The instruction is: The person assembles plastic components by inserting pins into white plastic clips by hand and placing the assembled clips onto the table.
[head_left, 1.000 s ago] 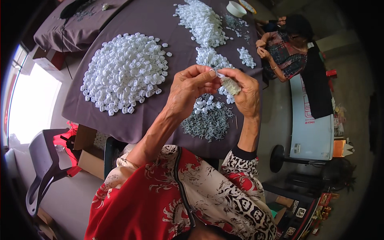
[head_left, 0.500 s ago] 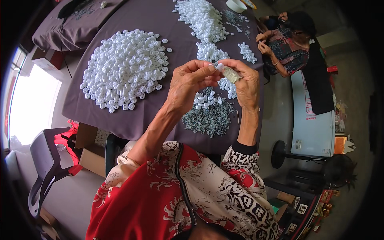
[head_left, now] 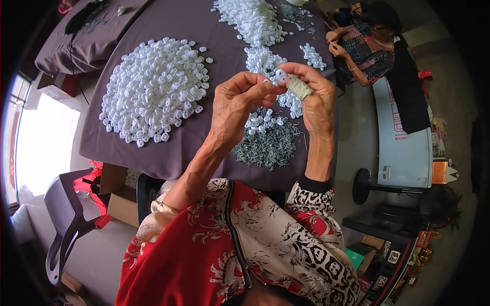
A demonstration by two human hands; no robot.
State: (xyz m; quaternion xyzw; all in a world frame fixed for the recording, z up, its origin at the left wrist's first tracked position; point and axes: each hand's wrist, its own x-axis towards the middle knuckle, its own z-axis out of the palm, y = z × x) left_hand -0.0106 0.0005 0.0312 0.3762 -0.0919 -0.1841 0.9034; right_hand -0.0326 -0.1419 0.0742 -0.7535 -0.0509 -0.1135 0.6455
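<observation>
Above the table, my right hand (head_left: pixel 318 102) pinches a small white plastic piece (head_left: pixel 281 75) with two dark holes. A pale, padded wrap (head_left: pixel 300 87) covers that hand's thumb. Just left of the piece, my left hand (head_left: pixel 233 104) is closed, thumb against fingertips; what it pinches is too small to make out. Below my hands lies a heap of thin grey metal pins (head_left: pixel 268 145), perhaps nails or screws. Several white pieces (head_left: pixel 259 122) rest at the heap's far edge. More white pieces (head_left: pixel 263 61) lie beyond my hands, partly hidden by them.
A large mound of white pieces (head_left: pixel 155 92) sits on the left of the brown tablecloth (head_left: pixel 224 46). Another pile (head_left: pixel 250 20) lies at the far side. A co-worker (head_left: pixel 367 46) sits at the right edge. A grey chair (head_left: pixel 66 204) and an open cardboard box (head_left: pixel 122 196) stand at left.
My right hand has turned a little, so the white piece's holes now show. The gap between my fingertips has widened slightly. The whole view has shifted a little.
</observation>
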